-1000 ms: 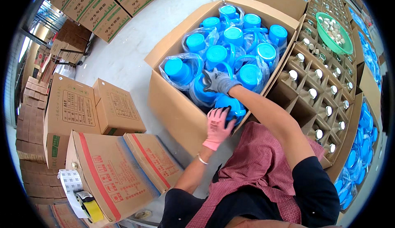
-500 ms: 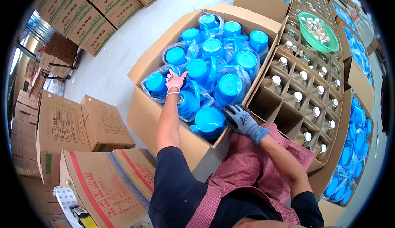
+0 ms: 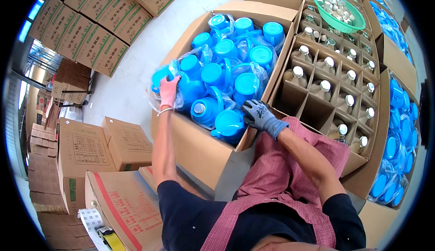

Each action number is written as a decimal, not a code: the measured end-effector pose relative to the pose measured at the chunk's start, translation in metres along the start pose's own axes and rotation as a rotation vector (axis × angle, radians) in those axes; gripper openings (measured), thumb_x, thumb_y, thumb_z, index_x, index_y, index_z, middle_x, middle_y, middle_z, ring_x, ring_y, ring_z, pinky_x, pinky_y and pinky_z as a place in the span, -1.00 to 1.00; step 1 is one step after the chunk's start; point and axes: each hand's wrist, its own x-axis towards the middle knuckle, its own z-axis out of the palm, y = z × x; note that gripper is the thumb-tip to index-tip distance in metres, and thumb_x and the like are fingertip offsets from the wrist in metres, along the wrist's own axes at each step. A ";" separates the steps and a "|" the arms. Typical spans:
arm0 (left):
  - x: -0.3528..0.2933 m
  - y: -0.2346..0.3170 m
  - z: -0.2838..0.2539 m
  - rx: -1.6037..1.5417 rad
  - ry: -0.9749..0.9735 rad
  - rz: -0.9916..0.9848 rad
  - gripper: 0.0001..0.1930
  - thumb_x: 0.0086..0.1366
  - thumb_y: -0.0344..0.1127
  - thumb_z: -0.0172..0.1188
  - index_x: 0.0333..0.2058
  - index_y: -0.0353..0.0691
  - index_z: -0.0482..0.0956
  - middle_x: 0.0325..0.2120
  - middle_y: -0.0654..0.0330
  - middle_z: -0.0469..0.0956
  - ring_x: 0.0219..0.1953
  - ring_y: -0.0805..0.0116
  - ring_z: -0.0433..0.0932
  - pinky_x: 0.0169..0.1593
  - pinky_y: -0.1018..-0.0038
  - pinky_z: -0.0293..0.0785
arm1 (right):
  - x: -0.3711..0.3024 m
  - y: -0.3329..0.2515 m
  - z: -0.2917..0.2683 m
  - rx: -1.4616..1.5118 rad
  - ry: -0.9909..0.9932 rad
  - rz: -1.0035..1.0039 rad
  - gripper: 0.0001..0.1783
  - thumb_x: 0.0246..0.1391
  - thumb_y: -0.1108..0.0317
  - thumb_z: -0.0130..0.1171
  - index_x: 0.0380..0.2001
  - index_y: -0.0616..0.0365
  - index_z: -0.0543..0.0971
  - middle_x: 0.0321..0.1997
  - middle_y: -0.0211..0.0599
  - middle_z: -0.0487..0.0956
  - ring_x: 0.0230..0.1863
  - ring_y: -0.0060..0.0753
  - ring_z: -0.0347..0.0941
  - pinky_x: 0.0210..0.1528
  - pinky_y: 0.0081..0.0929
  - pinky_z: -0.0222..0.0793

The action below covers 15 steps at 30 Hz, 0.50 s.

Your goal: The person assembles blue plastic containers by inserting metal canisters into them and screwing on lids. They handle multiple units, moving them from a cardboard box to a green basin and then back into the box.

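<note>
My left hand (image 3: 169,90), in a pink glove with a white band at the wrist, grips a blue plastic jug (image 3: 161,78) wrapped in clear film. This jug is lifted at the left side of a large open carton (image 3: 181,153), partly over its wall. Several more blue jugs (image 3: 212,73) with handles stand close together inside, some in clear bags. One near the front (image 3: 204,110) shows a pale round top. My right hand (image 3: 260,116), in a grey-blue glove with dark fingertips, is bent over the carton's right rim, beside the front jug (image 3: 229,126).
Right of the carton stands a divided box (image 3: 317,103) of bottle-shaped glass pieces with white caps (image 3: 322,87); some front cells hold none. A green basin (image 3: 337,15) of white caps sits farther back. Closed cartons (image 3: 90,149) and a tape dispenser (image 3: 108,237) are at the left.
My left hand has closed on the left jug and raised it outward to the left. My right hand stays at the carton's rim. The whole view has shifted slightly.
</note>
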 end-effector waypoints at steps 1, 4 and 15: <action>-0.004 0.032 -0.022 -0.013 -0.023 0.038 -0.59 0.04 -0.23 0.28 -0.28 -0.52 0.50 -0.49 0.12 0.54 -0.52 0.47 0.46 -0.43 0.48 0.40 | -0.001 -0.002 -0.002 -0.028 -0.018 -0.006 -0.61 -0.06 0.17 0.09 -0.17 0.13 0.42 -0.13 -0.08 0.40 -0.09 -0.03 0.35 -0.05 -0.14 0.27; -0.055 0.158 -0.073 -0.044 0.001 0.186 -0.58 0.05 -0.26 0.29 -0.24 -0.54 0.49 -0.52 0.16 0.53 -0.51 0.49 0.46 -0.45 0.53 0.40 | -0.004 -0.002 -0.012 -0.025 -0.052 0.017 -0.57 -0.09 0.22 0.13 -0.11 0.13 0.43 -0.11 -0.11 0.42 -0.06 -0.02 0.35 0.00 -0.17 0.28; -0.151 0.344 -0.188 0.157 -0.382 0.840 -0.48 -0.12 -0.37 0.32 -0.11 -0.40 0.48 -0.33 0.17 0.55 -0.29 0.45 0.49 -0.14 0.56 0.38 | -0.041 -0.012 -0.284 0.562 0.571 -0.094 -0.45 0.18 0.06 -0.05 0.11 0.22 0.34 0.11 -0.24 0.39 0.13 -0.38 0.30 0.17 -0.44 0.19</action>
